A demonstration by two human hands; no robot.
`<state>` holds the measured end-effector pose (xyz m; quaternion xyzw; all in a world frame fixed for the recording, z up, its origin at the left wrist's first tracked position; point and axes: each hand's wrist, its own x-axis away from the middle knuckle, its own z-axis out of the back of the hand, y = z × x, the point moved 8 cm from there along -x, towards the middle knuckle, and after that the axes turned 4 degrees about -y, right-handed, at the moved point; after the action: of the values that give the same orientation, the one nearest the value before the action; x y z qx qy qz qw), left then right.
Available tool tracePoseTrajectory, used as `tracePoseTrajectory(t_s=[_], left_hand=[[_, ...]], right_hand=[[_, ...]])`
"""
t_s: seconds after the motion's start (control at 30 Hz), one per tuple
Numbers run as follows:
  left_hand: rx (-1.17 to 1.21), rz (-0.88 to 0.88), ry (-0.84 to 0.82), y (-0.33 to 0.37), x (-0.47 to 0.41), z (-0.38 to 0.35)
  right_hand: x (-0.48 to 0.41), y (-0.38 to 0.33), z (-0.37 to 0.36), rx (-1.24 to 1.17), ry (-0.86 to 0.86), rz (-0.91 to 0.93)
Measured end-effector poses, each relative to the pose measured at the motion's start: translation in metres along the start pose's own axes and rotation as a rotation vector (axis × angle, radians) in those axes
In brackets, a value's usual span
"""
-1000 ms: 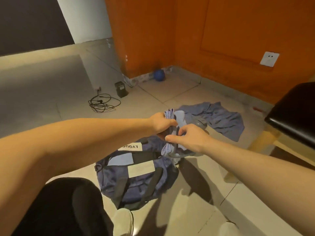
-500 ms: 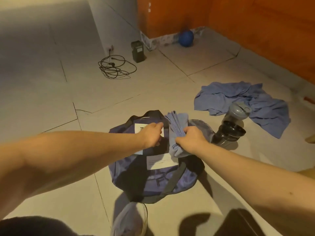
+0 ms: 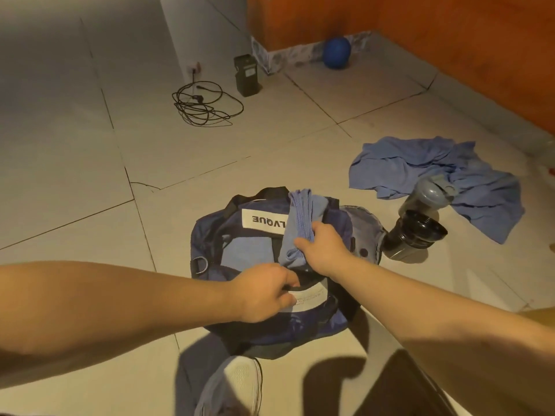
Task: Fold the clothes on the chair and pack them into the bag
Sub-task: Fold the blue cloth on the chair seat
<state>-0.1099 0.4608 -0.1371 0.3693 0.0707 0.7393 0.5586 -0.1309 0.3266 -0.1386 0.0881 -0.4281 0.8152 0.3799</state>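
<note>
we see through one wide-angle camera on our head, placed above the near side of the bag (image 3: 210,235), facing forward and down. it sits close over the bag; beyond the bag the floor (image 3: 90,145) runs to the orange wall (image 3: 450,55).

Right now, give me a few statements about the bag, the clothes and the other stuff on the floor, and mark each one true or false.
1. The right hand grips a folded blue garment over the navy bag. True.
2. The blue ball sits inside the bag. False: it lies on the floor by the orange wall.
3. A crumpled blue garment lies on the floor to the right of the bag. True.
4. The bottle is packed in the bag. False: it is on the floor beside the bag, next to the crumpled garment.
</note>
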Motion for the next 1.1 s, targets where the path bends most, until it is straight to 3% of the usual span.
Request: tracePoseTrajectory(t_s=[0.2,0.37,0.57,0.67,0.8,0.87,1.03,1.1], left_hand=[[-0.027,-0.116,0.013,0.015,0.009,0.0],[-0.121,-0.153,-0.114,0.007,0.002,0.004],[-0.558,-0.127,0.185,-0.041,-0.044,0.087],[-0.79,-0.029,0.095,-0.059,-0.072,0.09],[-0.883,-0.006,0.077,-0.061,-0.084,0.079],[-0.855,0.013,0.132,-0.054,-0.086,0.087],[-0.312,0.131,0.559,-0.039,-0.07,0.154],[-0.242,0.114,0.647,-0.034,-0.064,0.168]], right_hand=[[0.024,0.018,-0.015,0.508,-0.156,-0.103],[0.03,0.029,-0.023,0.487,-0.101,-0.107],[0.032,0.035,-0.028,0.447,-0.046,-0.093],[0.032,0.036,-0.028,0.436,-0.04,-0.082],[0.034,0.032,-0.027,0.444,-0.038,-0.055],[0.036,0.03,-0.028,0.463,-0.046,-0.038],[0.04,0.026,-0.037,0.544,-0.13,-0.005],[0.038,0.02,-0.032,0.54,-0.074,-0.011]])
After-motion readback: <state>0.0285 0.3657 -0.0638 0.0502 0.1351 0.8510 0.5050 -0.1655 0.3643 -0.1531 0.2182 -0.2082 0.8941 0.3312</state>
